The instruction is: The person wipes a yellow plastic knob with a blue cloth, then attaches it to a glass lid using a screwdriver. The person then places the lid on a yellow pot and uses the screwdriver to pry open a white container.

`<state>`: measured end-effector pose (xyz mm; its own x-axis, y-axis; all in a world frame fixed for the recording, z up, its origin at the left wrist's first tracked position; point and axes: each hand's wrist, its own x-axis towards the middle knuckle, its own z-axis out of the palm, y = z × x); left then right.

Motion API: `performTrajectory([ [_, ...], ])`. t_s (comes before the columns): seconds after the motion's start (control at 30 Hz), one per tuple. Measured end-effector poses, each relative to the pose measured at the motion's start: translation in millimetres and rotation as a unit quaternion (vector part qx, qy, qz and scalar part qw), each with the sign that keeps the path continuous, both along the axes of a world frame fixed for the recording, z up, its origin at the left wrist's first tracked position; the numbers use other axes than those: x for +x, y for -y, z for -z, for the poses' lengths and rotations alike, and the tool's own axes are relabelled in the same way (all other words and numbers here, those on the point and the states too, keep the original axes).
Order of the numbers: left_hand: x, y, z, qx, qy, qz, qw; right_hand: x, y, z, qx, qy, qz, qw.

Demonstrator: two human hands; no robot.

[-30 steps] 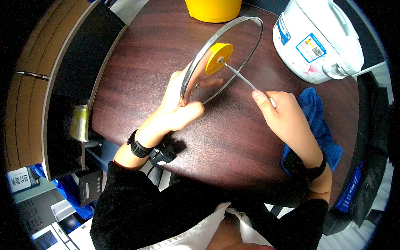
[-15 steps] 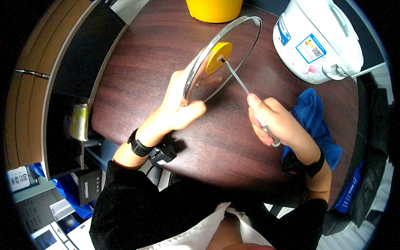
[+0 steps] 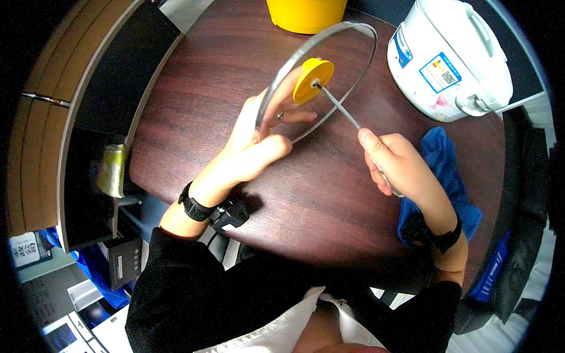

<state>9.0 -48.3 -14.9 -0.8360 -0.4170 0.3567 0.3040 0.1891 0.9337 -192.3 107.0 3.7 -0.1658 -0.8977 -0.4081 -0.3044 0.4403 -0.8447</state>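
A round glass pot lid (image 3: 360,76) with a metal rim is tilted up over the table, and my left hand (image 3: 253,132) grips it by its near left edge. Through the glass, some of the left fingers show behind it. The lid's yellow knob (image 3: 313,80) is at its centre, with a screw in the middle. My right hand (image 3: 395,162) is closed round the handle of a screwdriver (image 3: 340,107). The screwdriver's thin metal shaft slants up to the left, its tip at the knob's screw. Most of the handle is hidden in my fingers.
On the brown wooden table (image 3: 200,94) a white rice cooker (image 3: 450,59) stands at the far right. A yellow container (image 3: 307,15) is at the far edge. A blue cloth (image 3: 450,170) lies under my right forearm. Dark shelving (image 3: 118,88) borders the table's left side.
The lid and both hands have shifted slightly to the right. The right hand has turned a little round the screwdriver, and the knob is tilted more toward view.
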Motion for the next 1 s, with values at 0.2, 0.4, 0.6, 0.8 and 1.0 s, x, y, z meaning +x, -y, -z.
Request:
performTrajectory([
  [0.2, -2, -2, 3, -0.048, 0.007, -0.004, 0.999, 2, 0, 4, 0.038, 0.115, -0.006, 0.993],
  [0.4, 2, 3, 8, -0.106, 0.019, 0.019, 0.994, 6, 0, 6, -0.006, 0.067, 0.005, 0.998],
  [0.6, -1, 5, 11, -0.133, 0.007, 0.020, 0.991, 8, -1, 5, -0.009, 0.033, 0.008, 0.999],
  [0.8, -4, 4, 11, -0.117, 0.010, 0.019, 0.993, 7, 2, 10, -0.061, -0.005, -0.007, 0.998],
  [1.0, -1, 4, 13, -0.143, 0.032, -0.003, 0.989, 8, 4, 7, 0.022, 0.115, -0.016, 0.993],
])
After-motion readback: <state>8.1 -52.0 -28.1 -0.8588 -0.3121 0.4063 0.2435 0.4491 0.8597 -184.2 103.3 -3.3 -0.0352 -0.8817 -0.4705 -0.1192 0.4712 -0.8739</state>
